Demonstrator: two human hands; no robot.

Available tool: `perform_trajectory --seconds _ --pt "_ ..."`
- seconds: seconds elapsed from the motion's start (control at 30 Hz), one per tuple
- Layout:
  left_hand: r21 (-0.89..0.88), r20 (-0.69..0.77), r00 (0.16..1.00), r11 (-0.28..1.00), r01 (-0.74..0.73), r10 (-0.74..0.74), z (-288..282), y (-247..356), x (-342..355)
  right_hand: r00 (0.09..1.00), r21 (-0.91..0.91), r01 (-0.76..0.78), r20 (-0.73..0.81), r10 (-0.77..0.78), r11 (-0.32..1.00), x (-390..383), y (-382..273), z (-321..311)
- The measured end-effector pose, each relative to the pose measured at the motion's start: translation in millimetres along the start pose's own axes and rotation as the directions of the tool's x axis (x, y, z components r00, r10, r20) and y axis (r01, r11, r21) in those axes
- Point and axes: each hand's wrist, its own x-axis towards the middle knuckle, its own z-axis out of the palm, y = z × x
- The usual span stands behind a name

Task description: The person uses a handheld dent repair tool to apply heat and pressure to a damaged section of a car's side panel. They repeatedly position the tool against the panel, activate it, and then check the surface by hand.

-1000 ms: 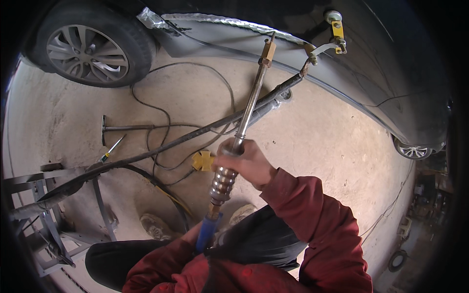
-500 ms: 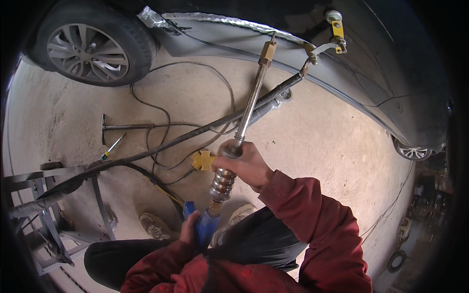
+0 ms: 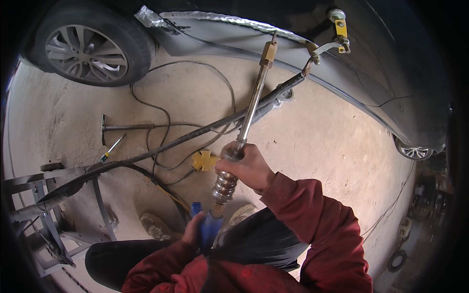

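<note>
A slide hammer (image 3: 253,107) with a steel shaft runs from my lap up to the dark car. Its brass-coloured end (image 3: 268,53) has a thin tip that meets the bare, silvery strip (image 3: 234,21) along the car's lower side. My right hand (image 3: 250,167) is wrapped round the upper part of the ribbed metal weight (image 3: 223,188) on the shaft. Lower down, my left hand (image 3: 193,229) is closed on the blue handle (image 3: 211,230), its fingers partly hidden.
A long black cable (image 3: 181,138) crosses from a metal frame (image 3: 100,205) at left to a clamp (image 3: 320,51) on the car. A T-handled tool (image 3: 127,127), a screwdriver (image 3: 113,147) and a yellow-taped item (image 3: 202,160) lie on the floor. A wheel (image 3: 88,53) stands at upper left.
The blue handle and the weight, with both my hands on them, have shifted slightly to the right. The tip remains against the silvery strip.
</note>
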Motion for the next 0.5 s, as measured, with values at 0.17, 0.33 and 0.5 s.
perform_trajectory --seconds 0.17,0.33,0.5 --pt "0.158 0.136 0.977 0.978 0.140 -0.162 -7.8 3.2 5.6 1.000 0.053 0.022 -0.016 -0.021 0.998 0.3 4.2 0.5" --pt "0.248 0.101 0.972 0.952 0.180 -0.211 -8.3 6.4 3.4 0.999 0.066 0.049 -0.008 -0.048 0.997 0.1 5.3 0.9" --pt "0.201 0.145 0.967 0.963 0.178 -0.209 -6.2 6.1 2.5 0.999 0.081 0.050 -0.003 -0.050 0.995 0.9 5.4 -1.4"
